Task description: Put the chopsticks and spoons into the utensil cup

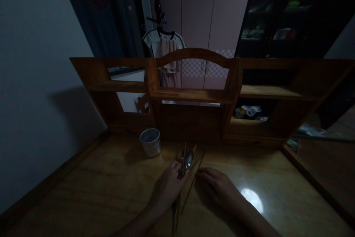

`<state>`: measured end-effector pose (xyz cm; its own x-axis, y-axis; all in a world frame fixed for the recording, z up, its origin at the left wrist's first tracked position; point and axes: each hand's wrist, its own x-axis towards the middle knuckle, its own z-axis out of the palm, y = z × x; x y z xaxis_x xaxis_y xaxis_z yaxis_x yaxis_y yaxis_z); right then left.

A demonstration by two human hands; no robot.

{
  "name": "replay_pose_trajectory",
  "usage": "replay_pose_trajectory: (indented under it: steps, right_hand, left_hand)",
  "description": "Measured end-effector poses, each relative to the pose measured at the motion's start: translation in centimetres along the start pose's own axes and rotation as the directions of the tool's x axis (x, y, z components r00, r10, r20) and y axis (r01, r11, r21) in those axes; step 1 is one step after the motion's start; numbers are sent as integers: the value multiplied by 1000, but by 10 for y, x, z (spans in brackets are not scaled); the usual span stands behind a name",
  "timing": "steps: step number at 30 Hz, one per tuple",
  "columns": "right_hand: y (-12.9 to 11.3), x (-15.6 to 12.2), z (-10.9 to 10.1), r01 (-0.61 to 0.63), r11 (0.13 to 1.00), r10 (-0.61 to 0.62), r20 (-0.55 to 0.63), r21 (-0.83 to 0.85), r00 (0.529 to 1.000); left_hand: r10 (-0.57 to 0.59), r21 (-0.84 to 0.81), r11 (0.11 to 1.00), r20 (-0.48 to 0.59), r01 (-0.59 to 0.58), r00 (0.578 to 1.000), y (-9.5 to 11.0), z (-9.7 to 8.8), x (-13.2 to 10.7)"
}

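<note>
My left hand (170, 183) is closed around a bundle of chopsticks (178, 213) and metal spoons. The shiny bowl of one spoon (189, 158) sticks out beyond the fingers, with chopstick tips beside it. To the right of the bundle, a thin chopstick (189, 193) slants over the wooden table. My right hand (217, 182) rests low above the tabletop with its fingers curled together, the fingertips meeting that chopstick. Dim light hides how firmly they grip it. A silver metal cup (150, 142) stands upright on the table, to the left of and behind my left hand.
A wooden shelf unit (191, 94) runs along the table's (111, 189) back edge. White plastic and small items (248, 111) sit in its right compartment. A wall (41, 81) borders the left side. Behind stand a clothes rack with garments (166, 50) and a pink wardrobe (198, 11).
</note>
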<state>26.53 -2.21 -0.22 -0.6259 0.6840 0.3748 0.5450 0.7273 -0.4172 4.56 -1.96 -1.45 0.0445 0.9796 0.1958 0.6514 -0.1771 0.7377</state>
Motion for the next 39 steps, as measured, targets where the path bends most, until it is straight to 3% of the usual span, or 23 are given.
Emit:
replay_pose_trajectory:
  steps: [10,17,26,39]
  right_hand:
    - [0,-1,1,11,1000,-11,-1,-5,1000]
    - [0,-2,1,12,1000,-13,-6,-13,1000]
    - [0,-2,0,-18,1000,18,43,-11,999]
    - [0,-1,0,-22,1000,22,50,2,999]
  left_hand:
    - [3,-26,1000,19,-3,1000,-3,3,1]
    - [9,34,999,32,-10,999,3,-1,-3]
    - [-23,-13,1000,38,24,999,9,-4,-3]
    - [87,-79,993,13,-86,996,-4,-3,2]
